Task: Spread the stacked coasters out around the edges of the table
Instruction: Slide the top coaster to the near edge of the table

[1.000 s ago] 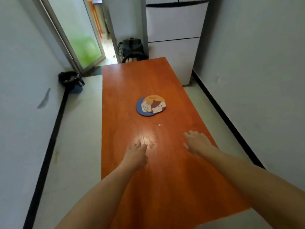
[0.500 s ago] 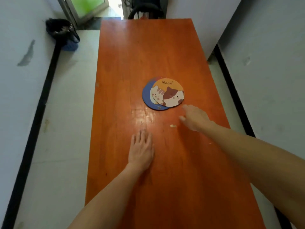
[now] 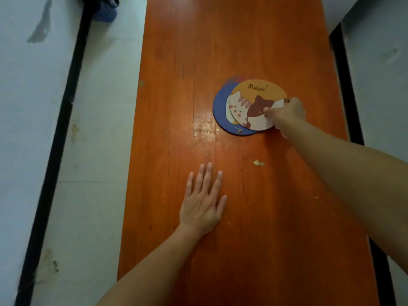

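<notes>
Narrow room, pale floor [image 3: 92, 173] on both sides of a long orange-brown wooden table [image 3: 242, 239]. Tabletop glossy, vertical grain lines, a worn shiny patch near the centre, small pale chip [image 3: 258, 163] in the finish to the right of centre. Black baseboard strips [image 3: 55, 151] run along both walls. Dark and blue object [image 3: 103, 7] on the floor at top left, mostly cut off.

Left hand [image 3: 204, 202]: lies flat on the table, palm down, fingers straight and slightly spread, pointing away from the person. Holds nothing. Forearm runs back to the lower left edge of view.

Right hand [image 3: 287, 113]: arm extended from the lower right, reaching to the right rim of the coaster stack. Thumb lies on top of the uppermost coaster; the fingers curl at its edge, apparently pinching it, though the underside is hidden.

Coaster stack sits past the table's centre, a little to the right, well apart from the left hand. Thin, flat, round discs, fanned rather than squared up. Top coaster [image 3: 254, 107]: matte, orange upper half lettered "Meow", two cartoon cats below, one cream with pink stripes, one cream with brown patches. Blue coaster [image 3: 220, 111] shows as a crescent to the left beneath it. Slivers of further discs peek out between and behind them; count unclear.
</notes>
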